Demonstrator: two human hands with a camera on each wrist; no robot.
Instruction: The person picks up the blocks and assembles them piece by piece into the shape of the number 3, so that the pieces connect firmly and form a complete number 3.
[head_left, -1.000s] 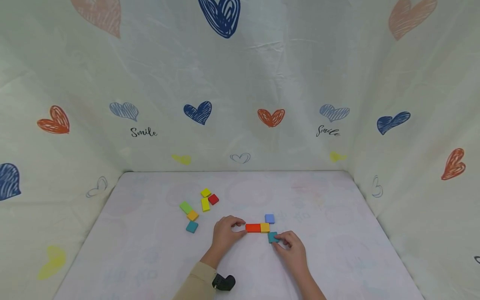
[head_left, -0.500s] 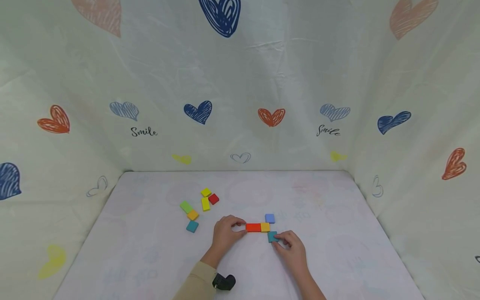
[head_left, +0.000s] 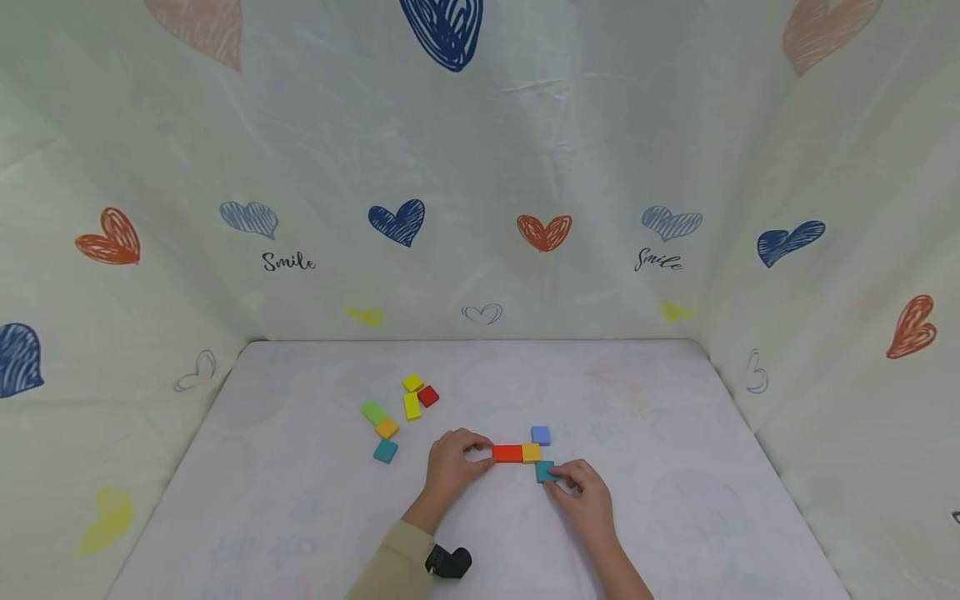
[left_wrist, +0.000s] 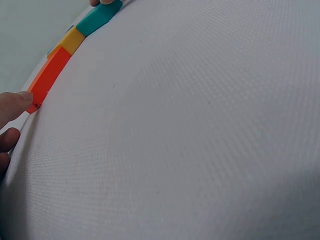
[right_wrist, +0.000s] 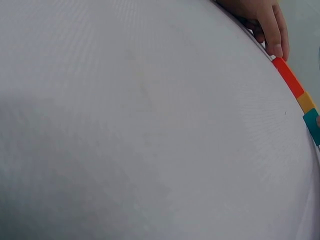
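My left hand holds the left end of a long red-orange block between thumb and forefinger. In the left wrist view, the thumb lies against that end of the block. A yellow-orange block sits in line at its right end. Just below and to the right is a teal block, its right side pinched by the thumb and forefinger of my right hand. The teal block meets the lower right corner of the yellow-orange one in the head view. A light blue block lies at the upper right corner.
Left of the hands lie loose blocks: a green one, an orange one, another teal one, two yellow and a red one. A white cloth covers the table; a heart-printed curtain surrounds it.
The teal block has shifted very slightly upward, closer to the yellow-orange block, with my right hand still on it. The left hand keeps its place; the whole view has tilted a little.
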